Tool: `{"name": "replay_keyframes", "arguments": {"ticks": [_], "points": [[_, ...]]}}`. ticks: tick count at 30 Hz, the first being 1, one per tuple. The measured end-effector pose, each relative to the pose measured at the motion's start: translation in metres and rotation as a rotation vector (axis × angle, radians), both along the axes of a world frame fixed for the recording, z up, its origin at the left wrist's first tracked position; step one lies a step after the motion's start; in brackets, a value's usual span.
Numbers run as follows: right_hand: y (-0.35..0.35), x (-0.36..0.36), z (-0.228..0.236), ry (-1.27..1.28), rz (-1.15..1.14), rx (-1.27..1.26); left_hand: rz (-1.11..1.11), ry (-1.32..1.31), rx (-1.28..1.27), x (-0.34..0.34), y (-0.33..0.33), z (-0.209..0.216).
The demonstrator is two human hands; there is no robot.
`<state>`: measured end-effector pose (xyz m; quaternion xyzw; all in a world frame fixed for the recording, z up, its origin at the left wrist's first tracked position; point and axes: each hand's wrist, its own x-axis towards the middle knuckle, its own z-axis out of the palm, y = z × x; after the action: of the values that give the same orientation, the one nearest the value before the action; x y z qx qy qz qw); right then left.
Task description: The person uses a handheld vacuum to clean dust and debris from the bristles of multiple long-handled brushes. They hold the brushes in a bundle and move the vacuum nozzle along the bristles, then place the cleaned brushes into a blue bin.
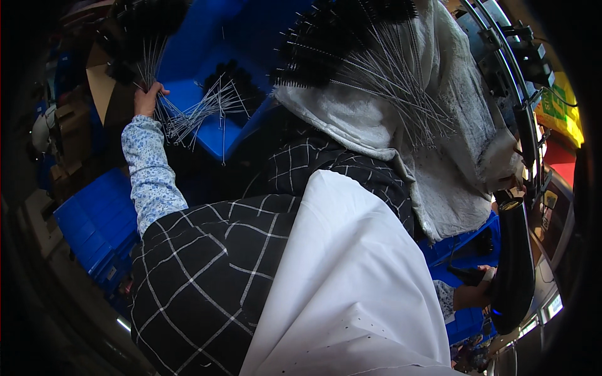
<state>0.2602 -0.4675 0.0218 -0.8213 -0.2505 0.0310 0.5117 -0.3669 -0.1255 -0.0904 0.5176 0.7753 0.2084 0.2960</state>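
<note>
At the upper left, my left hand is closed around the wire stems of a bunch of black-bristled wire brushes, their bristle ends pointing away from me. Beside it is a blue bin with more such brushes, whose looped wire stems stick out over its edge. My right hand is low at the far right, over a blue crate. A black curved part hides most of its fingers, so its grip does not show.
A large heap of black wire brushes lies on a greyish-white cloth in front of me. Blue crates stand at the left, near a cardboard box. Black rails and a yellow bag are at the right.
</note>
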Motion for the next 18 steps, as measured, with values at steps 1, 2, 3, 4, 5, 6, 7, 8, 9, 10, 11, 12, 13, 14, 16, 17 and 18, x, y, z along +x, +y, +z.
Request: {"name": "replay_keyframes", "arguments": {"ticks": [1, 2, 3, 4, 5, 6, 7, 8, 9, 10, 11, 12, 13, 14, 16, 17, 18], "points": [[0.004, 0.003, 0.001, -0.004, 0.022, 0.01, 0.084, -0.103, 0.01, -0.019, -0.013, 0.003], [0.004, 0.001, 0.002, -0.003, 0.014, 0.007, 0.131, -0.162, 0.07, -0.012, -0.015, 0.019], [0.004, 0.0, 0.003, -0.004, 0.005, 0.001, 0.177, -0.222, 0.129, -0.005, -0.015, 0.039], [0.008, -0.001, 0.002, -0.003, 0.018, 0.01, 0.192, -0.232, 0.172, -0.011, -0.023, 0.055], [0.009, -0.003, 0.003, -0.008, 0.015, 0.011, 0.193, -0.247, 0.207, -0.013, -0.023, 0.068], [0.009, -0.004, 0.002, -0.011, 0.015, 0.01, 0.194, -0.235, 0.245, -0.011, -0.022, 0.08], [0.01, -0.004, 0.003, -0.016, 0.019, 0.009, 0.2, -0.209, 0.262, -0.01, -0.019, 0.092], [0.005, 0.002, 0.0, -0.007, 0.024, 0.007, 0.203, -0.245, 0.29, -0.004, -0.015, 0.101], [0.001, 0.009, -0.002, -0.001, 0.032, 0.009, 0.209, -0.286, 0.325, 0.007, -0.012, 0.108], [-0.002, 0.014, -0.004, 0.004, 0.038, 0.011, 0.221, -0.366, 0.342, 0.017, -0.005, 0.111], [0.001, 0.013, -0.005, 0.009, 0.031, 0.02, 0.258, -0.513, 0.312, 0.034, -0.001, 0.114], [0.004, 0.008, -0.005, 0.007, 0.018, 0.028, 0.244, -0.671, 0.255, 0.051, 0.004, 0.112], [0.006, 0.006, -0.004, 0.006, 0.001, 0.033, 0.226, -0.827, 0.194, 0.067, 0.009, 0.107], [0.003, 0.008, -0.005, -0.022, 0.025, 0.006, 0.179, -0.974, 0.154, 0.08, 0.011, 0.098], [-0.005, 0.014, -0.009, -0.083, 0.066, -0.048, 0.137, -1.239, 0.052, 0.108, 0.004, 0.074], [-0.008, 0.008, -0.005, -0.085, 0.055, -0.042, 0.133, -1.378, -0.021, 0.124, -0.001, 0.053], [-0.007, 0.005, -0.004, -0.065, 0.056, -0.038, 0.161, -1.442, -0.093, 0.141, -0.014, 0.044]]}}
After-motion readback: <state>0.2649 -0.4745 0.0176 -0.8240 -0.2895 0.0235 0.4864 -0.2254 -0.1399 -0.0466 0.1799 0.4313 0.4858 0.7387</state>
